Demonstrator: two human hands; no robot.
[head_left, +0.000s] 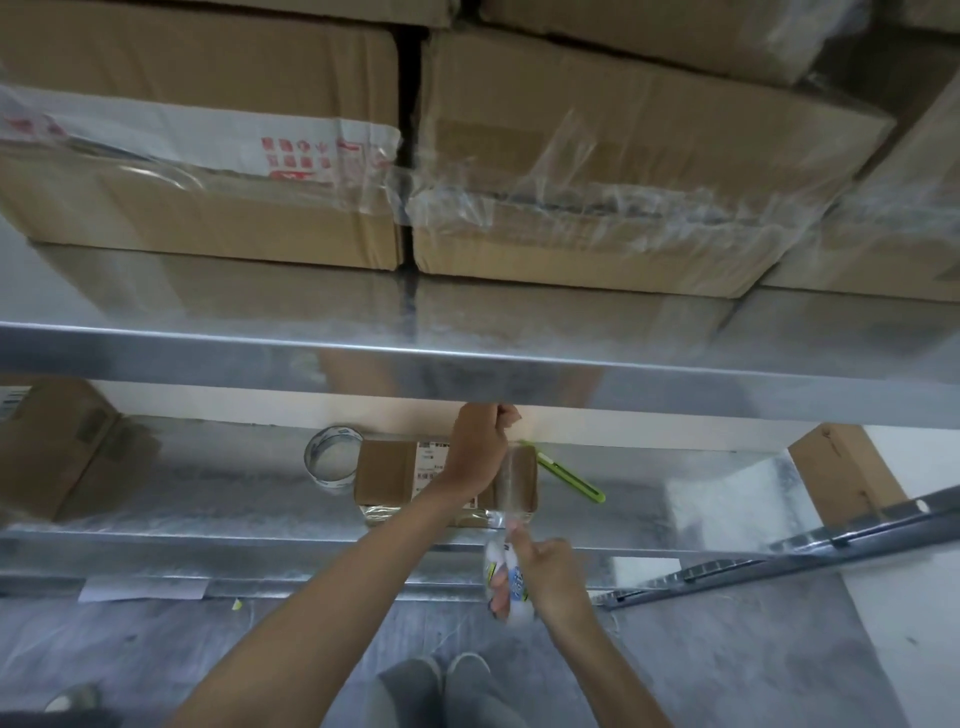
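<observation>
A small cardboard box with a white label lies on the lower metal shelf. My left hand is raised just under the upper shelf's front edge and pinches the end of a clear tape strip. The strip runs down across the box's right part to a tape roll with blue and white print. My right hand grips that roll in front of the lower shelf's front edge.
A second tape ring stands left of the box and a green cutter lies to its right. Bigger cartons sit at the shelf's left and right. Wrapped cartons fill the upper shelf. My feet are below.
</observation>
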